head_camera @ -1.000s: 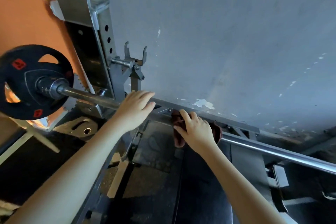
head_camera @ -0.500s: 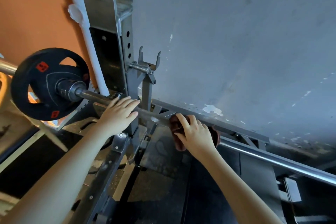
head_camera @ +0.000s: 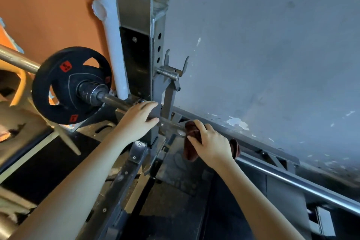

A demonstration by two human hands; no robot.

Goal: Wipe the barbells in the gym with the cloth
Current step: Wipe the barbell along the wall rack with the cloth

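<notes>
A steel barbell (head_camera: pixel 288 178) runs from upper left to lower right across a rack, with a black weight plate (head_camera: pixel 66 85) on its left sleeve. My left hand (head_camera: pixel 138 119) rests on the bar beside the rack upright, fingers straight over it. My right hand (head_camera: pixel 210 144) grips a dark red cloth (head_camera: pixel 190 150) wrapped round the bar, just right of the upright. Cloth ends hang below the bar and stick out past my wrist.
The grey rack upright (head_camera: pixel 155 48) with holes and a J-hook (head_camera: pixel 171 72) stands between my hands. A grey wall (head_camera: pixel 272 45) is close behind the bar, an orange wall (head_camera: pixel 48 6) at left. A white pipe (head_camera: pixel 115 35) runs up beside the rack. Dark bench frame parts lie below.
My left hand has slid left along the bar, from right of the rack upright to the upright's left side near the plate. My right hand with the cloth has crept slightly left. The view has turned left.
</notes>
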